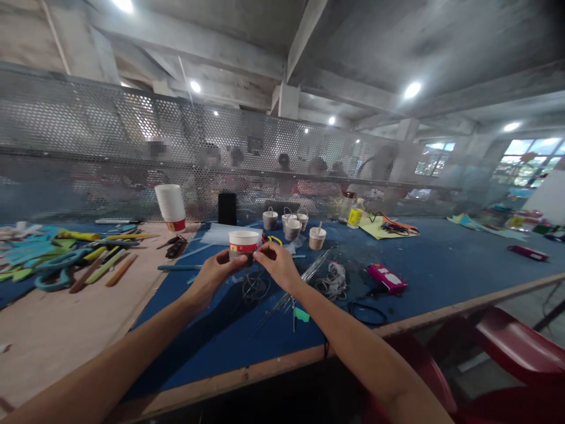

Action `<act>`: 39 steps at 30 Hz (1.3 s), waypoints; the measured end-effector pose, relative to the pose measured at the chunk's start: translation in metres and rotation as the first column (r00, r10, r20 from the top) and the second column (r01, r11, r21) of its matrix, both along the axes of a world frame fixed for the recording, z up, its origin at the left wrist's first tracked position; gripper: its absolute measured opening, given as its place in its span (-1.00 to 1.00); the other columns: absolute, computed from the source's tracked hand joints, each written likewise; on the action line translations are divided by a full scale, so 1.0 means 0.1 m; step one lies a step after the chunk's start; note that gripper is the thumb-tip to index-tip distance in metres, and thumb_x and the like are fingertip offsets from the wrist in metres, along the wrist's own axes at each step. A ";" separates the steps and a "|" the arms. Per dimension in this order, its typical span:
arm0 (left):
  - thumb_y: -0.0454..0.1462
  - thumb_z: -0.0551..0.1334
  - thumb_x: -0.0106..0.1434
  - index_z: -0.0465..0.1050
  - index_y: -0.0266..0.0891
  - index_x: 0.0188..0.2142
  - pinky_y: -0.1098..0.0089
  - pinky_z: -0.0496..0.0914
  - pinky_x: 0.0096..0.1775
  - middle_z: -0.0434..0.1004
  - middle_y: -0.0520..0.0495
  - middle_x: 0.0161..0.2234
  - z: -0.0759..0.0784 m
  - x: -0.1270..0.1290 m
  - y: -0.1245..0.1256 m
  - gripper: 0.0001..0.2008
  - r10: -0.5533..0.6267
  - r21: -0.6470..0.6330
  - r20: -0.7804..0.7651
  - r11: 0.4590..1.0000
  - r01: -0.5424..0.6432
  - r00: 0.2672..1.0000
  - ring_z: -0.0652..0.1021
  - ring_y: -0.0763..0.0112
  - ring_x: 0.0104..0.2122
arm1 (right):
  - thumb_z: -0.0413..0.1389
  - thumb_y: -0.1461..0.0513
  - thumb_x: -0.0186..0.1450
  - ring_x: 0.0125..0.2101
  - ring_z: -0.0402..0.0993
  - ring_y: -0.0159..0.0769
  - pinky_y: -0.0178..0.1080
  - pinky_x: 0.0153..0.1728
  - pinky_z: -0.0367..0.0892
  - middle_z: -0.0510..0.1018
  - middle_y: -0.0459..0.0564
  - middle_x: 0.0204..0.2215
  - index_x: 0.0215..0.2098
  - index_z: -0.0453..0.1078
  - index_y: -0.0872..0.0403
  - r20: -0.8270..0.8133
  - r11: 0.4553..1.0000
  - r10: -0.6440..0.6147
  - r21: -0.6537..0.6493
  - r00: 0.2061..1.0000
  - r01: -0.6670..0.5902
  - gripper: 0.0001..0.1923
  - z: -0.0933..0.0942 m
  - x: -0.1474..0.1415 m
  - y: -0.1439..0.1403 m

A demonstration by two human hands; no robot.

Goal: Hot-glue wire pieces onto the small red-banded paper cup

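**Two hands hold a paper cup over the blue table**

Both arms reach out over the blue table (424, 265). The left hand (217, 270) and the right hand (276, 262) meet at one small paper cup (243, 242). The cup is white with a red band. It stands upright between the hands, just above the table top. The left fingers curl around its side. The right fingertips pinch at its right side, near the rim. Gripping from both sides probably keeps the cup steady.

Under the hands lie thin wires (304, 277) and a coil of wire (255, 288). Behind the cup stand little cups with wire handles (289, 224). A tall stack of paper cups (170, 206) stands upside down to the left. A pink tool (386, 278) lies to the right. Scissors and colored sticks (66, 259) lie far left.
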State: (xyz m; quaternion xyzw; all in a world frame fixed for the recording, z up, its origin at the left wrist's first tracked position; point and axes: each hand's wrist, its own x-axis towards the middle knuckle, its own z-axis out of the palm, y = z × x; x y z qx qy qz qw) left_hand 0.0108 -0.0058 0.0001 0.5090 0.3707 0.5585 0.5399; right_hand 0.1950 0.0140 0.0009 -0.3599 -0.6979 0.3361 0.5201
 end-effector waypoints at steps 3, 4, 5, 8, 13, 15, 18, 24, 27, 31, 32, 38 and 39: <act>-0.12 0.52 0.02 0.62 -0.31 -0.07 0.07 0.40 0.15 0.71 -0.26 -0.11 0.00 -0.01 0.00 -0.51 -0.003 0.003 -0.007 1.000 0.003 1.000 0.64 -0.03 -0.02 | 0.19 0.07 0.29 -0.32 0.54 -0.26 -0.26 -0.22 0.39 0.60 -0.11 -0.40 -0.32 0.44 0.01 -0.013 1.000 0.015 -0.016 1.000 -0.015 -0.82 -0.01 0.00 0.00; -0.12 0.52 0.02 0.62 -0.31 -0.07 0.07 0.39 0.16 0.71 -0.27 -0.10 -0.01 -0.02 0.00 -0.50 -0.005 0.003 -0.008 1.000 0.005 1.000 0.64 -0.03 -0.02 | 0.19 0.07 0.29 -0.32 0.54 -0.26 -0.26 -0.22 0.39 0.60 -0.11 -0.40 -0.32 0.44 0.01 -0.012 1.000 0.014 -0.016 1.000 -0.014 -0.82 -0.01 0.00 0.00; -0.12 0.52 0.02 0.62 -0.30 -0.07 0.06 0.39 0.16 0.70 -0.27 -0.10 -0.01 -0.02 0.01 -0.50 -0.007 0.003 -0.010 1.000 0.007 1.000 0.64 -0.03 -0.02 | 0.19 0.07 0.29 -0.32 0.54 -0.26 -0.26 -0.21 0.39 0.60 -0.11 -0.40 -0.32 0.44 0.01 -0.008 1.000 0.010 -0.012 1.000 -0.010 -0.82 -0.01 0.00 0.00; -0.11 0.52 0.03 0.62 -0.30 -0.07 0.02 0.36 0.17 0.70 -0.28 -0.09 -0.02 -0.03 0.01 -0.50 -0.015 0.010 -0.014 1.000 0.015 1.000 0.64 -0.04 -0.02 | 0.19 0.08 0.29 -0.32 0.54 -0.26 -0.25 -0.20 0.39 0.60 -0.11 -0.40 -0.32 0.44 0.00 0.003 1.000 0.010 0.005 1.000 -0.010 -0.83 -0.03 0.00 0.02; -0.08 0.53 0.00 0.64 -0.28 -0.13 0.06 0.40 0.14 0.71 -0.25 -0.13 0.00 -0.01 -0.01 -0.52 -0.003 0.004 -0.027 1.000 0.003 1.000 0.63 -0.06 -0.01 | 0.21 0.06 0.28 -0.30 0.55 -0.25 -0.24 -0.18 0.40 0.60 -0.10 -0.38 -0.32 0.46 0.00 -0.014 1.000 0.019 -0.008 1.000 -0.019 -0.81 -0.06 0.00 0.05; -0.07 0.53 -0.01 0.65 -0.28 -0.14 0.08 0.42 0.12 0.71 -0.25 -0.13 0.02 -0.01 -0.01 -0.52 -0.005 0.006 -0.024 1.000 0.005 1.000 0.62 -0.07 0.00 | 0.21 0.05 0.28 -0.29 0.55 -0.24 -0.24 -0.18 0.40 0.61 -0.09 -0.37 -0.31 0.48 0.01 -0.015 1.000 0.026 -0.013 1.000 -0.027 -0.80 -0.07 0.00 0.05; -0.05 0.52 -0.01 0.65 -0.27 -0.13 0.11 0.44 0.09 0.70 -0.26 -0.09 0.01 -0.03 0.00 -0.50 0.022 0.002 -0.046 1.000 -0.022 0.999 0.61 -0.06 0.01 | 0.22 0.02 0.27 -0.28 0.54 -0.24 -0.25 -0.17 0.39 0.61 -0.07 -0.35 -0.30 0.51 0.02 0.007 1.000 0.031 0.001 0.999 -0.031 -0.76 -0.07 0.00 0.05; -0.06 0.52 0.02 0.65 -0.22 -0.12 0.22 0.47 0.04 0.68 -0.19 -0.04 -0.02 -0.06 0.05 -0.55 0.055 -0.007 -0.032 0.998 -0.055 0.998 0.61 0.05 0.01 | 0.14 0.00 0.34 -0.28 0.52 -0.28 -0.27 -0.16 0.35 0.61 -0.08 -0.33 -0.27 0.51 0.02 0.053 1.000 0.003 0.023 0.999 -0.005 -0.73 -0.07 0.00 0.11; -0.08 0.52 0.02 0.65 -0.21 -0.11 0.21 0.47 0.03 0.69 -0.18 -0.05 -0.02 -0.06 0.06 -0.55 0.070 -0.005 -0.050 0.998 -0.070 0.996 0.60 0.05 0.01 | 0.15 0.04 0.34 -0.28 0.53 -0.27 -0.26 -0.17 0.36 0.60 -0.08 -0.34 -0.27 0.49 0.02 0.074 1.000 -0.005 0.027 0.997 0.003 -0.77 -0.04 0.02 0.15; -0.06 0.54 -0.03 0.64 -0.19 -0.10 0.18 0.50 -0.01 0.68 -0.18 -0.06 -0.03 -0.08 0.08 -0.49 0.104 0.009 -0.059 0.995 -0.104 0.993 0.62 0.06 -0.03 | 0.19 0.11 0.33 -0.28 0.53 -0.24 -0.23 -0.16 0.35 0.61 -0.08 -0.33 -0.23 0.51 -0.01 0.234 0.997 -0.046 0.076 0.971 0.029 -0.86 0.11 0.24 0.11; -0.05 0.54 -0.05 0.64 -0.20 -0.12 0.17 0.51 -0.02 0.69 -0.19 -0.08 -0.03 -0.09 0.08 -0.49 0.122 0.016 -0.058 0.992 -0.121 0.991 0.62 0.05 -0.04 | 0.20 0.14 0.32 -0.29 0.52 -0.24 -0.22 -0.18 0.34 0.61 -0.07 -0.34 -0.25 0.52 0.00 0.300 0.994 -0.075 0.097 0.951 0.048 -0.88 0.15 0.35 0.08; -0.09 0.53 0.00 0.64 -0.19 -0.13 0.21 0.52 -0.04 0.68 -0.16 -0.10 -0.05 -0.18 0.01 -0.56 0.175 0.054 -0.075 0.984 -0.171 0.982 0.61 0.02 -0.04 | 0.35 0.17 0.15 -0.38 0.49 -0.22 -0.28 -0.36 0.24 0.61 -0.01 -0.41 -0.44 0.56 0.00 0.638 0.952 -0.304 0.175 0.708 0.252 -0.90 0.30 1.35 -0.15; -0.08 0.52 0.01 0.64 -0.19 -0.11 0.22 0.51 -0.03 0.68 -0.15 -0.09 -0.05 -0.19 0.01 -0.55 0.174 0.057 -0.082 0.984 -0.170 0.981 0.60 0.03 -0.02 | 0.37 0.13 0.12 -0.36 0.50 -0.20 -0.29 -0.37 0.24 0.62 0.00 -0.37 -0.42 0.58 -0.01 0.707 0.952 -0.295 0.157 0.643 0.263 -0.87 0.30 1.49 -0.19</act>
